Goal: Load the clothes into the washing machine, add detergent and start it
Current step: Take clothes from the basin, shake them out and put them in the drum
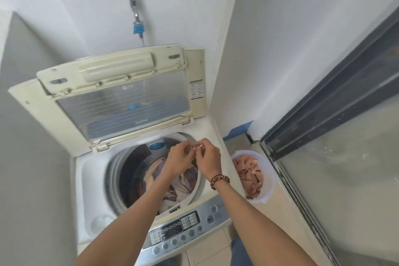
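White walls enclose a narrow laundry corner, with a tap (135,14) fitted on the far wall and a glass sliding door (336,136) running along the right side. A cream top-loading washing machine (86,179) is set against the far wall, and its lid (121,93) is folded up and back, so that the round drum (121,170) is exposed. Clothes (172,188) in beige, grey and purple tones are seen lying inside the drum, heaped towards its right and near side. A silver control panel (183,229) with rows of round buttons is placed along the near edge of the machine.

Both hands are held together above the far right part of the drum opening. The left hand (179,160) and the right hand (208,157) are brought fingertip to fingertip, and something small and pale is pinched between them; what it is cannot be told, as it is too small and partly hidden by the fingers. A braided bracelet (219,180) is worn on the right wrist.

To the right of the machine, on the floor between it and the glass door, a white bucket (268,179) is seen, filled with pinkish cloth (249,175). No detergent container can be made out for certain.
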